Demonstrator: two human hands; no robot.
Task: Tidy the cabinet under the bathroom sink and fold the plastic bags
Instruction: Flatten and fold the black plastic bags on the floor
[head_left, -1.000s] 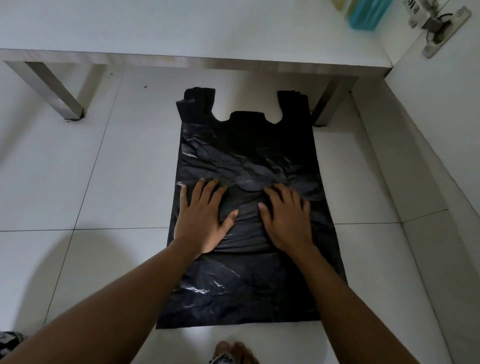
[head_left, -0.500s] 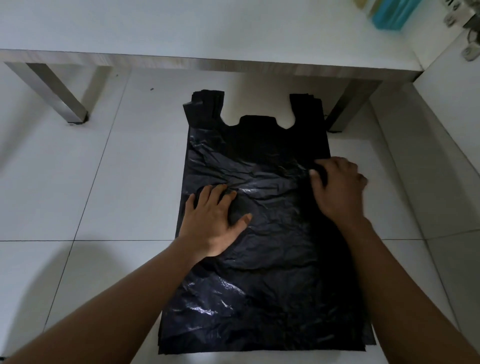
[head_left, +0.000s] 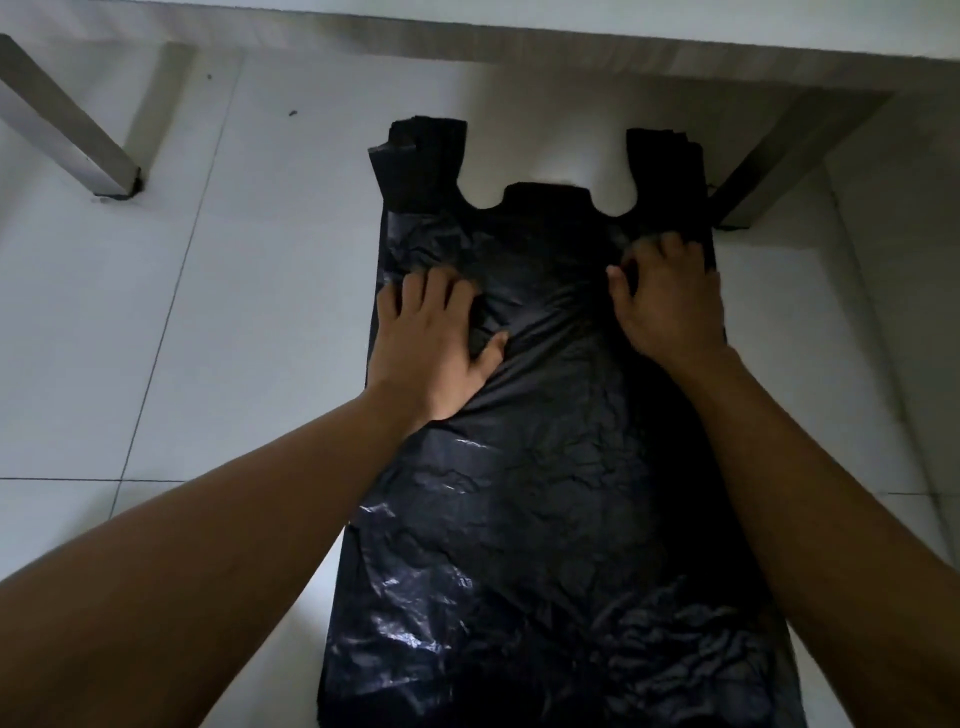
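Smoothing is the step in hand, by the look of it. A black plastic bag lies flat on the white tiled floor, filling the middle of the frame. Its two handles point to the top of the frame, toward a pale ledge on metal legs. The handles look layered, so this may be a stack of bags rather than one.

The left hand presses on the bag's upper left part with its fingers straight and spread wide. The right hand sits on the upper right part, just below the right handle. Its fingers are bent, their tips on the plastic; whether they pinch a fold cannot be told.

No fold shows anywhere on the bag, and wrinkles remain across its lower half. Judging from this, the folding has not yet begun, and nothing here shows the state of the cabinet.
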